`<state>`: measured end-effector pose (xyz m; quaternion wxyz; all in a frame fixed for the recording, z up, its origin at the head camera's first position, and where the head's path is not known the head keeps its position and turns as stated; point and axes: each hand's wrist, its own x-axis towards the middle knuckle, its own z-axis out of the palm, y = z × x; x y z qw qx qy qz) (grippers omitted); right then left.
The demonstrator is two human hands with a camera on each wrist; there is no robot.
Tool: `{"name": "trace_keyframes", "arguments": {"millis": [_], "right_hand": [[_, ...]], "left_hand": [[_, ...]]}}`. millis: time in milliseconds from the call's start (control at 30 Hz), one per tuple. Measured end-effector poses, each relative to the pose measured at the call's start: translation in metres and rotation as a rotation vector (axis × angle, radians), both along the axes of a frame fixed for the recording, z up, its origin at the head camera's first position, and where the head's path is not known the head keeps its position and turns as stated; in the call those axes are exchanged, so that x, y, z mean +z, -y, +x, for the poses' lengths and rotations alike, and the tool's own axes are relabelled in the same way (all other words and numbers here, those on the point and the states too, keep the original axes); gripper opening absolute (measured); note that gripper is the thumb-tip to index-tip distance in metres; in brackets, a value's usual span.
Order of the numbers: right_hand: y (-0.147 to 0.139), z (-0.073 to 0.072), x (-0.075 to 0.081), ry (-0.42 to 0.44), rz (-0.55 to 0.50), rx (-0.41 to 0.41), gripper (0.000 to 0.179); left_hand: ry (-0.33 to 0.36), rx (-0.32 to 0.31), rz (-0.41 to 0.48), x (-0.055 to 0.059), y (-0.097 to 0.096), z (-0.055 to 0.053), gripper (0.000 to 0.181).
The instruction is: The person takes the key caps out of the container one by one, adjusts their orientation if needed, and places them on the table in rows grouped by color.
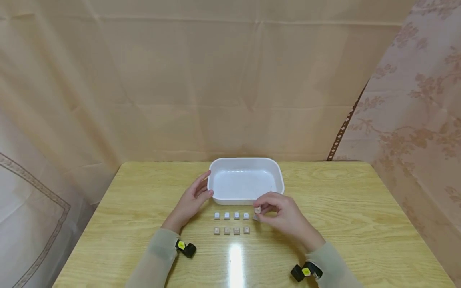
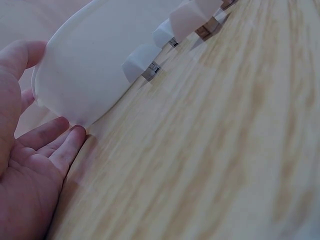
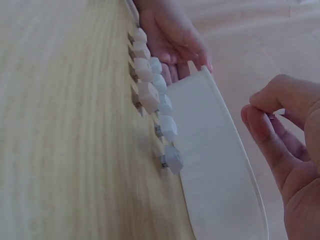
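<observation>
A beige keycap (image 1: 257, 209) is pinched between the thumb and forefinger of my right hand (image 1: 284, 212), held above the near right corner of the white tray's front side. In the right wrist view only a sliver of that keycap (image 3: 279, 112) shows between the fingers. My left hand (image 1: 191, 204) touches the left side of the white tray (image 1: 234, 201), fingers and thumb fairly straight against its rim and wall. Between the hands stand two rows of keycaps on small switches: white keycaps (image 1: 227, 216) nearer the tray, beige ones (image 1: 227, 231) in front. A greyish keycap (image 3: 173, 159) ends the tray-side row.
The tray stands near the far edge of the wooden table (image 1: 144, 208), its inside bare. Behind the table hangs a beige curtain (image 1: 230, 88), with a floral curtain (image 1: 414, 120) on the right. Black wrist cameras are strapped to both sleeves.
</observation>
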<state>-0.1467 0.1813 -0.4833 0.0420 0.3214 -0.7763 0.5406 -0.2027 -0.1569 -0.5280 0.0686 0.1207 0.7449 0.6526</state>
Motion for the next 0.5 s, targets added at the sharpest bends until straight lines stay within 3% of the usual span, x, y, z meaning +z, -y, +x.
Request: {"name": "trace_keyframes", "arguments": {"millis": [267,500], "right_hand": [[-0.005,0.010,-0.006,0.008,0.116,-0.006,0.023],[-0.008,0.017,-0.014,0.140,0.177,-0.006,0.017]], "left_hand": [[0.002,-0.009,0.013,0.000,0.000,0.000,0.070],[0.000,-0.011,0.016,0.000,0.001,0.000,0.070]]}}
